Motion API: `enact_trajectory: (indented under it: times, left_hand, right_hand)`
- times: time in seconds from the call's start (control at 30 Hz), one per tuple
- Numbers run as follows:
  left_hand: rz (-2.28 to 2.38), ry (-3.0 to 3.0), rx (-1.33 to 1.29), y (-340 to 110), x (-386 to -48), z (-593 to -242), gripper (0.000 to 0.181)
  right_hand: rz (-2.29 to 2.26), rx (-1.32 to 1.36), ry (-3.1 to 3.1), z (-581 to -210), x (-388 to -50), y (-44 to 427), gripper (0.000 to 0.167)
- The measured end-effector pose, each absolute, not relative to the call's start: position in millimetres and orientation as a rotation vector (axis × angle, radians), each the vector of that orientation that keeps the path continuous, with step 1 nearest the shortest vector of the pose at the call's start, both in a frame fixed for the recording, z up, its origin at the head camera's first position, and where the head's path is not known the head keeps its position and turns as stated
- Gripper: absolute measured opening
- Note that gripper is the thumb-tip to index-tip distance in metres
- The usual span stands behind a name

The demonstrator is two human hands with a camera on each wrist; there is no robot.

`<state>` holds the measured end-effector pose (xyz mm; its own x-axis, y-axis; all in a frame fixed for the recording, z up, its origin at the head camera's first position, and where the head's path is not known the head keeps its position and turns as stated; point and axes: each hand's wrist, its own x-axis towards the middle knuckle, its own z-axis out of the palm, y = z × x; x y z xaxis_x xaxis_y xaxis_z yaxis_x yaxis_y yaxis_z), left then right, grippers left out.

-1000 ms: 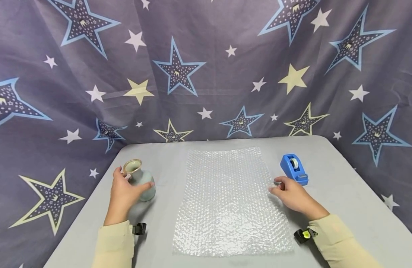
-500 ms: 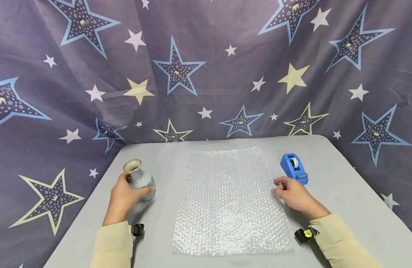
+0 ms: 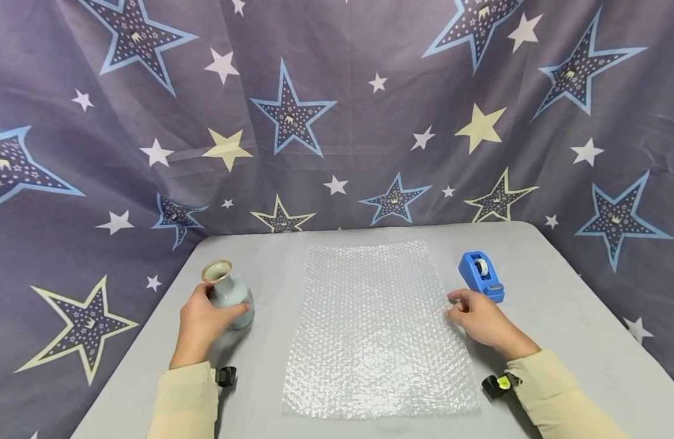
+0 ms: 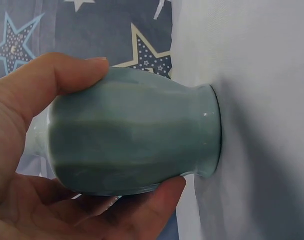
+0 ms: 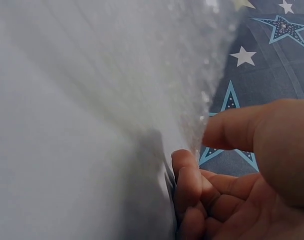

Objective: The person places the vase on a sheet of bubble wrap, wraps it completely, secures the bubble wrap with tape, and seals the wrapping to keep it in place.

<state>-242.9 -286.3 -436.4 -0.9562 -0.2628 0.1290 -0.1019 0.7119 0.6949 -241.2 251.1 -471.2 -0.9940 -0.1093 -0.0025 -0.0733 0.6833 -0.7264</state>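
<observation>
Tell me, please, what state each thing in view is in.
Vase: upright, mouth open, gripped by the left hand.
Bubble wrap: spread out on the table, right hand at its edge, grip unclear.
Tape dispenser: standing, tape roll loaded.
Starred curtain: hanging, softly creased.

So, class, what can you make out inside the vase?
Through the open mouth of the vase, the head view shows its pale inner wall near the top. The bottom is hidden by the vase itself, so whether anything lies there cannot be told.
</observation>
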Motion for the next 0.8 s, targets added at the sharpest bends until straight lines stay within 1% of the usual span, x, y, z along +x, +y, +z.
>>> enact_trajectory:
  times: [0.13,0.37,0.67,0.8]
  left_hand:
    - [-1.065,-2.699,0.281,-284,-242,-436,0.100]
    - [-1.059,-2.658,0.268,-280,-242,-433,0.093]
    - [-1.085,-2.631,0.214,-264,-247,-421,0.095]
    - [-1.066,-2.594,0.155,-251,-252,-411,0.087]
  right_hand:
    - [-1.235,-0.157,2.830,-472,-240,252,0.048]
    - [-1.274,-0.158,2.809,-472,-242,253,0.048]
    - [-1.317,-0.156,2.779,-472,-243,256,0.049]
    - [-1.313,-0.159,2.778,-473,-243,255,0.049]
